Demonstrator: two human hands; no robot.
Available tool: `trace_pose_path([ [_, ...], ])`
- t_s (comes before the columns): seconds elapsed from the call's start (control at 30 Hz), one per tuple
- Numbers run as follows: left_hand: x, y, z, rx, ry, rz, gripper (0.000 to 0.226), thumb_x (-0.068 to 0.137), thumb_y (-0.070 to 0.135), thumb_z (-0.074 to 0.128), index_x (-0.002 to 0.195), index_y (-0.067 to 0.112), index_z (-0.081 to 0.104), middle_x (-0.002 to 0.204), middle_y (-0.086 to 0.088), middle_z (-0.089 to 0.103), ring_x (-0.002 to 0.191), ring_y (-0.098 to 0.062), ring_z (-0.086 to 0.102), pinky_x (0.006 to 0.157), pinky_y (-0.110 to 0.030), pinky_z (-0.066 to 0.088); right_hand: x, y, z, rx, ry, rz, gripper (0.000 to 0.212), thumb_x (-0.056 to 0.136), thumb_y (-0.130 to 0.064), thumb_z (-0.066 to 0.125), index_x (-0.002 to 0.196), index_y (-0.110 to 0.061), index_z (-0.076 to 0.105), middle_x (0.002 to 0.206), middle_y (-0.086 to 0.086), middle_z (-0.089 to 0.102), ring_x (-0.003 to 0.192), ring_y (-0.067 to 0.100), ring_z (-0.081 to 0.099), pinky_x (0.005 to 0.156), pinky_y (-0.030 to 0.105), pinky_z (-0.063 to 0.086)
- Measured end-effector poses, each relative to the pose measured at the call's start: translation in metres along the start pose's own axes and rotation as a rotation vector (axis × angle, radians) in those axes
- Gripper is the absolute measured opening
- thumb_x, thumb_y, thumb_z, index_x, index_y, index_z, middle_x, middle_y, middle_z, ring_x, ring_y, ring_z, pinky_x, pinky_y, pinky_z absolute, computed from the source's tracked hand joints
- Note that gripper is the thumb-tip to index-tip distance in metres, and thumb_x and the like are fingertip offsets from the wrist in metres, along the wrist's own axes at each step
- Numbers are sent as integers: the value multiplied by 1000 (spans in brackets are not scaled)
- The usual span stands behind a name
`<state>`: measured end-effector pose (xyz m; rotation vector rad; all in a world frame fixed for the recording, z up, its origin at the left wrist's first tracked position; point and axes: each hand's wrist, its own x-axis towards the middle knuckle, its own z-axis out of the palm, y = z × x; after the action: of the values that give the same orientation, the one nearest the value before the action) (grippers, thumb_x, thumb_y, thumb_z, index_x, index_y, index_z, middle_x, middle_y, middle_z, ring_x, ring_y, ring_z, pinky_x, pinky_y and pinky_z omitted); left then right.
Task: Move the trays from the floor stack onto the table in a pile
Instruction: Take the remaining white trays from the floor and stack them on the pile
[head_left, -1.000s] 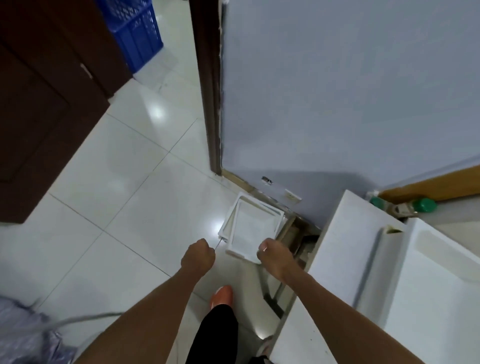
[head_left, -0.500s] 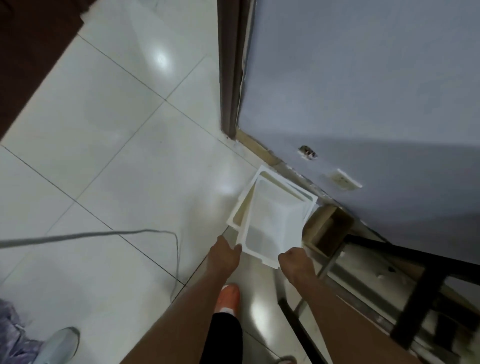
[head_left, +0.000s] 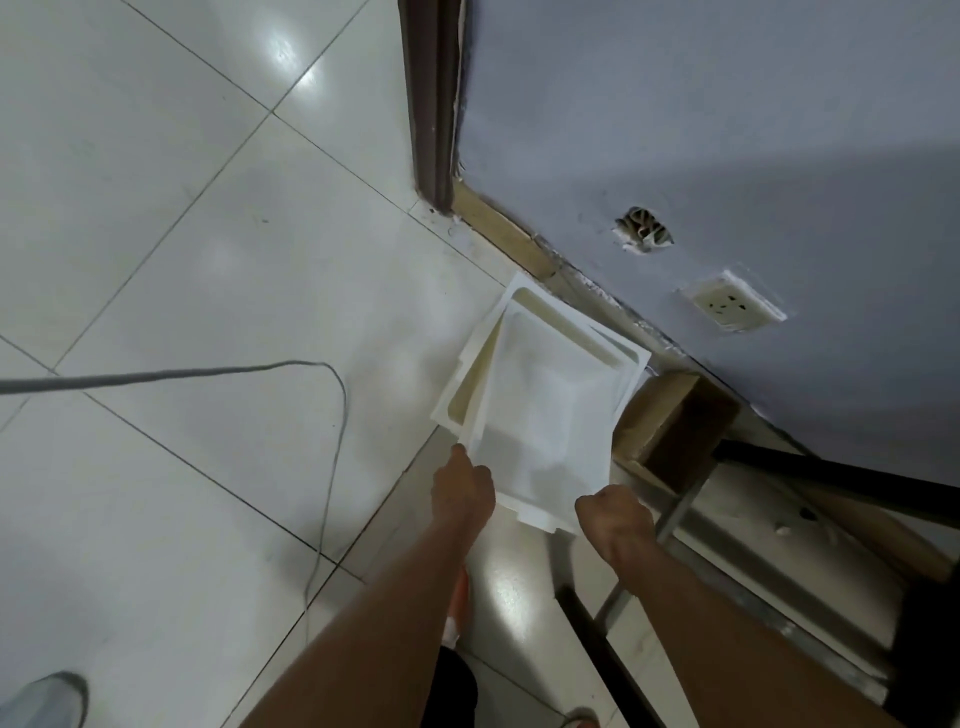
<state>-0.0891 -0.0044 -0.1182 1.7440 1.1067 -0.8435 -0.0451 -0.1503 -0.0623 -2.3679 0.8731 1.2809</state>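
A stack of white trays lies on the tiled floor beside the wall. The top tray (head_left: 550, 415) sits askew over the tray beneath it (head_left: 470, 384), whose cream inside shows along the left. My left hand (head_left: 462, 488) grips the top tray's near left corner. My right hand (head_left: 613, 512) holds its near right edge, fingers curled under the rim. The table top is out of view.
A brown cardboard box (head_left: 675, 431) sits right of the stack. Dark metal table legs (head_left: 831, 478) cross the lower right. A grey cable (head_left: 332, 467) loops over the floor at left. A dark door frame (head_left: 431, 104) and a wall socket (head_left: 732, 304) stand behind.
My view dropped from the table toward the floor. Both hands moved down to the stack and closed on the top tray's near edge.
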Motion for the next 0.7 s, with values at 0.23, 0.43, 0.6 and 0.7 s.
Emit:
trace_pose_path([
  [0.23,-35,-1,-54,8,-36,65,28,87,18,48,109,2,54,101,-20,65,81,-36,69,76,-45,59,-43,-13,-40,23,77,0,45,85,-19,51,125,0,52,122,21,59,112,39,56,92,39,49],
  [0.43,-98,-1,-112,-250,-76,129,26,91,9,48,114,4,58,105,-23,65,71,-32,70,50,-34,61,-111,-26,-81,129,105,50,65,81,-18,55,138,-5,28,136,21,42,119,40,49,100,45,46],
  [0.6,-157,14,-157,-476,-87,154,30,92,-1,45,119,1,58,109,-25,63,91,-37,67,61,-42,62,-160,-29,-116,250,104,-39,47,81,-9,56,121,-9,33,122,18,53,106,37,57,94,51,52],
  [0.7,-199,30,-185,-552,-98,199,28,93,-2,42,116,1,59,105,-20,66,92,-34,67,65,-39,62,-191,-33,-142,382,96,-126,44,83,-1,51,126,-9,51,117,14,63,103,35,61,95,48,53],
])
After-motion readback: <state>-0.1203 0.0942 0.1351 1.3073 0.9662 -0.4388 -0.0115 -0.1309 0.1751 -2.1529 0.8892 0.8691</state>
